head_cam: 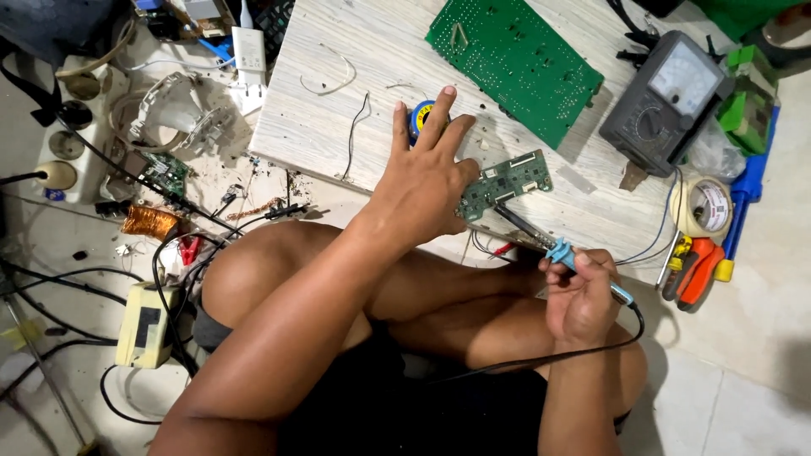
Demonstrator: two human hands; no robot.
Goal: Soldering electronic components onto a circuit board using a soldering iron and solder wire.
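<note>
A person is sitting cross-legged on the floor, and the pale wooden board (pixel 338 118) is filling the upper middle of the frame as the biggest thing. On it, near the top centre, a large green circuit board (pixel 515 59) is lying flat, and at the upper right a grey analog multimeter (pixel 667 101) is resting on the board's edge. A roll of tape (pixel 703 207) is sitting at the right edge, just below the meter. The left hand (pixel 427 181) is reaching forward in the centre of the frame, fingers spread open and pressing down, its thumb side touching the small green circuit board (pixel 507 181) that is lying near the front edge of the wooden board; it is gripping nothing. Just behind the fingers a small round blue and yellow tin (pixel 419 114) is showing. The right hand (pixel 583 295), at the lower right, is closing around the blue handle of a soldering iron (pixel 549 241), whose dark tip is pointing up-left at the small board.
</note>
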